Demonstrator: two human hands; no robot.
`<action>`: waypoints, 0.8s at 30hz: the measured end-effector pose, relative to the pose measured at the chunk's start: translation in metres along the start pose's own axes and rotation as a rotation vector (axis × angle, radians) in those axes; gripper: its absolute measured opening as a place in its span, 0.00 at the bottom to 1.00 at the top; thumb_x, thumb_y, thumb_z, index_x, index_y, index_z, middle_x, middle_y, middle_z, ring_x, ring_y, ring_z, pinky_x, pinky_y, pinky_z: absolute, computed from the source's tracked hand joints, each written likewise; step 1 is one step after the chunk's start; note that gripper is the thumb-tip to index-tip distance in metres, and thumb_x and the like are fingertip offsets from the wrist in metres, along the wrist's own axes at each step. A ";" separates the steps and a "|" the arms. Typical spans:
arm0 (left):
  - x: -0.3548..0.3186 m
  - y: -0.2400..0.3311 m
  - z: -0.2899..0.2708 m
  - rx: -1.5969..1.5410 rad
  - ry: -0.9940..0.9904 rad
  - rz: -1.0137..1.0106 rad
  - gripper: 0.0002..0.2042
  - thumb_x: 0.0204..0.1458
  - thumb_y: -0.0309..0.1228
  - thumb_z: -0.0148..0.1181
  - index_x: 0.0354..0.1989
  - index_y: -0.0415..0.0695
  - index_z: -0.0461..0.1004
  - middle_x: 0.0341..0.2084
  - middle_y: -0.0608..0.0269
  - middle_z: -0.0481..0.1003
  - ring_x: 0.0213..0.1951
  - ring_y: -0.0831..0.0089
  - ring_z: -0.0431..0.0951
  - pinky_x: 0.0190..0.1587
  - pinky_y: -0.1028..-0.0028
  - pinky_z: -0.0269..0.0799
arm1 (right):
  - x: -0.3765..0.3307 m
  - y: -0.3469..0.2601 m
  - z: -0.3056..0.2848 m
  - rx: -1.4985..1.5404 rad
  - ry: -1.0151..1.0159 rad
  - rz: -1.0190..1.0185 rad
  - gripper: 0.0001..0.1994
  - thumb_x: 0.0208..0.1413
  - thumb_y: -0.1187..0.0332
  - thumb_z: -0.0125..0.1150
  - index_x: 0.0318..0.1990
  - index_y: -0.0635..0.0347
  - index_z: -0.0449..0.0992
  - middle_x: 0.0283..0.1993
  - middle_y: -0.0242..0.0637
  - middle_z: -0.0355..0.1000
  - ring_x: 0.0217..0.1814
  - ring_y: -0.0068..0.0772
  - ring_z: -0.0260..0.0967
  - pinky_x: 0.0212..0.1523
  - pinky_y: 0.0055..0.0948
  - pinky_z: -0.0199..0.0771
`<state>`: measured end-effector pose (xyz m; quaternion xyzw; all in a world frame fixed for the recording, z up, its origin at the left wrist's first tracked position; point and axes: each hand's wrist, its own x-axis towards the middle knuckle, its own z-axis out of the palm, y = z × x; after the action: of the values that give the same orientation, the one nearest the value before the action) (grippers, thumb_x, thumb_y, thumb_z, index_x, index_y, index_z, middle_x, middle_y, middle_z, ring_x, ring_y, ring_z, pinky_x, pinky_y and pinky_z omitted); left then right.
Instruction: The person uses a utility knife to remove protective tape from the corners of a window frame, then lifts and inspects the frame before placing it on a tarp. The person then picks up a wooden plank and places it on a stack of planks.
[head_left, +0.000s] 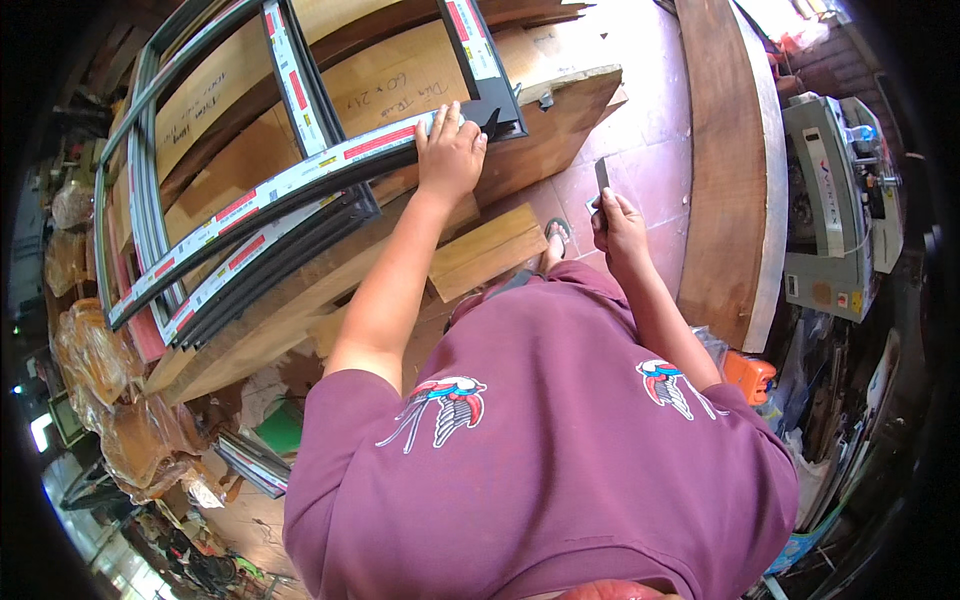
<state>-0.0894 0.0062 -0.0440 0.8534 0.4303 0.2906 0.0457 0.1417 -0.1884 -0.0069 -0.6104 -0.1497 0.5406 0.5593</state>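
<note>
My left hand (452, 155) is at the near right corner of a dark metal window frame (385, 143), its fingers bent over the edge rail. White and red protective tape strips run along the frame's rails. More dark frames (270, 240) lie stacked beneath it. In front of me, my right hand (620, 228) is closed around the lower end of a flat, dark, narrow-bladed tool (602, 174). Its blade points up and away from the frame; its exact kind is unclear.
Thick wooden slabs (560, 115) lie under the frames, with handwriting on some boards. A wooden block (490, 250) sits near my foot. Another long plank (725, 170) stretches along the right, beside a grey machine (830, 200). An orange object (748, 378) is near my right elbow.
</note>
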 end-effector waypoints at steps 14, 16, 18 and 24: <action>-0.044 0.023 -0.008 -0.071 -0.178 0.326 0.10 0.58 0.37 0.60 0.35 0.42 0.75 0.61 0.46 0.70 0.65 0.50 0.68 0.67 0.53 0.61 | 0.003 -0.011 -0.017 -0.185 -0.051 -0.069 0.15 0.71 0.56 0.52 0.35 0.56 0.73 0.18 0.26 0.63 0.13 0.15 0.51 0.14 0.20 0.46; -0.061 0.037 -0.010 -0.181 -0.248 0.358 0.11 0.58 0.37 0.60 0.33 0.42 0.74 0.59 0.49 0.73 0.63 0.52 0.70 0.65 0.54 0.63 | 0.001 -0.012 -0.022 -0.197 -0.046 -0.082 0.15 0.71 0.56 0.52 0.35 0.57 0.74 0.18 0.25 0.64 0.14 0.15 0.52 0.15 0.20 0.46; -0.068 0.048 -0.011 -0.283 -0.222 0.279 0.10 0.57 0.37 0.61 0.32 0.42 0.75 0.51 0.52 0.76 0.56 0.53 0.75 0.58 0.56 0.68 | 0.000 -0.012 -0.028 -0.206 -0.042 -0.096 0.15 0.71 0.56 0.52 0.35 0.57 0.74 0.18 0.25 0.64 0.14 0.15 0.53 0.15 0.20 0.47; -0.117 0.072 0.028 -0.453 -0.474 -0.278 0.09 0.52 0.36 0.64 0.32 0.44 0.74 0.31 0.54 0.78 0.35 0.51 0.79 0.38 0.57 0.75 | 0.006 -0.001 -0.065 -0.208 -0.045 -0.057 0.15 0.71 0.57 0.52 0.36 0.57 0.75 0.19 0.25 0.65 0.15 0.14 0.54 0.16 0.19 0.49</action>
<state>-0.0772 -0.1234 -0.0975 0.7986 0.4443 0.1635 0.3716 0.1981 -0.2168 -0.0229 -0.6484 -0.2349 0.5195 0.5045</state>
